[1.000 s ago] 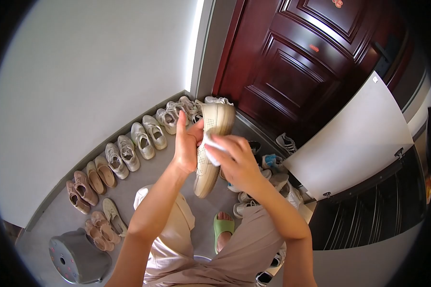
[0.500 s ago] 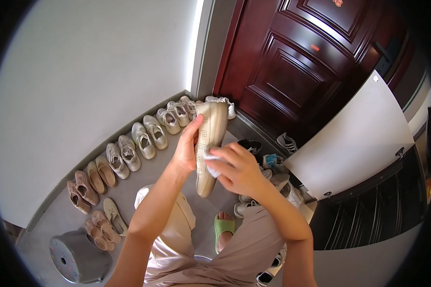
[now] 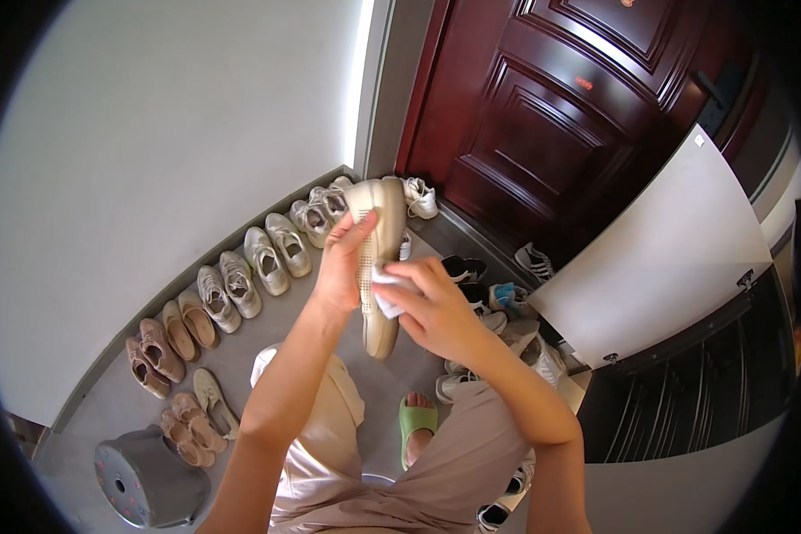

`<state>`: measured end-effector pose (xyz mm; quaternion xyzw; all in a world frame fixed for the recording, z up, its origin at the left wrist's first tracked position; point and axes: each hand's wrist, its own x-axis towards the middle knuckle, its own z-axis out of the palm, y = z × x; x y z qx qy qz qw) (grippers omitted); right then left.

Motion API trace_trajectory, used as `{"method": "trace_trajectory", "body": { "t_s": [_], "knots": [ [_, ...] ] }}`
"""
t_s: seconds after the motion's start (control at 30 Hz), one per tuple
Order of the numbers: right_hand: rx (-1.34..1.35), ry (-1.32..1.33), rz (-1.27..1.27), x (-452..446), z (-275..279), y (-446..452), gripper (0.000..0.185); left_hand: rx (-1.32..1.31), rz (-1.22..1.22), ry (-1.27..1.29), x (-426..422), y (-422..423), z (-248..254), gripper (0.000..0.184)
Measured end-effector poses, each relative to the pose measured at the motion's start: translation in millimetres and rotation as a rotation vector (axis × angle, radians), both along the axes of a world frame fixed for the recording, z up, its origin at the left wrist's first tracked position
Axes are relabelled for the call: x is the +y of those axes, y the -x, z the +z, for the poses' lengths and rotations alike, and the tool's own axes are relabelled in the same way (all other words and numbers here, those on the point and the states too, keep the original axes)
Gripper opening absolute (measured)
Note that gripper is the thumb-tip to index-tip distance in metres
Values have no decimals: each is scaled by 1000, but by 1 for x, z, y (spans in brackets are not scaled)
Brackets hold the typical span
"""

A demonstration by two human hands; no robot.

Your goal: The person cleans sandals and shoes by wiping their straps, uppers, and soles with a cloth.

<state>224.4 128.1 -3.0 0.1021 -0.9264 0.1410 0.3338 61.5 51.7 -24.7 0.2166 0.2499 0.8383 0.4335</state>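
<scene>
My left hand (image 3: 342,267) grips a cream shoe (image 3: 384,222) with a perforated side, its thumb pressed over the upper. The shoe is raised above the floor, toe end down, with its sole edge turned to the right. Between the fingers of my right hand (image 3: 436,307) is a crumpled white cloth or wipe (image 3: 386,289), held against the shoe's perforated side. Whether it is fabric or paper I cannot tell. The shoe's opening is hidden from this angle.
Pairs of shoes (image 3: 226,290) line the left wall. A grey stool (image 3: 147,481) stands lower left, near pink sandals (image 3: 191,429). More shoes (image 3: 507,298) crowd the right by an open white cabinet door (image 3: 659,258). A dark red door (image 3: 543,133) is ahead.
The shoe and both hands have shifted slightly left and up. The cloth has moved a little along the shoe's side, staying in my right hand.
</scene>
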Motion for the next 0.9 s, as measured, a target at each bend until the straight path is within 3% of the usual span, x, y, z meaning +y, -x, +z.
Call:
{"method": "trace_trajectory", "body": {
  "t_s": [0.23,0.33,0.57,0.63,0.77,0.83,0.87,0.9],
  "knots": [
    [-217,95,232,2,-4,-9,41,-10,147,-10,0,37,-15,24],
    [16,68,47,-4,6,-3,41,-1,128,-20,0,34,-14,27],
    [-171,-9,99,-9,-3,-6,33,-1,215,1,1,28,-11,28],
    [-187,22,154,-8,-5,-9,27,-73,289,-35,-2,35,-12,17],
    [-147,196,102,3,3,-15,20,-190,373,-52,0,52,-27,22],
    [90,567,-192,8,5,-13,22,-255,343,-29,0,61,-37,25],
    [-35,797,-187,4,7,-15,32,-303,299,-14,0,65,-42,25],
    [-35,793,-184,0,5,-14,32,-351,254,2,2,67,-46,25]
  ]
}}
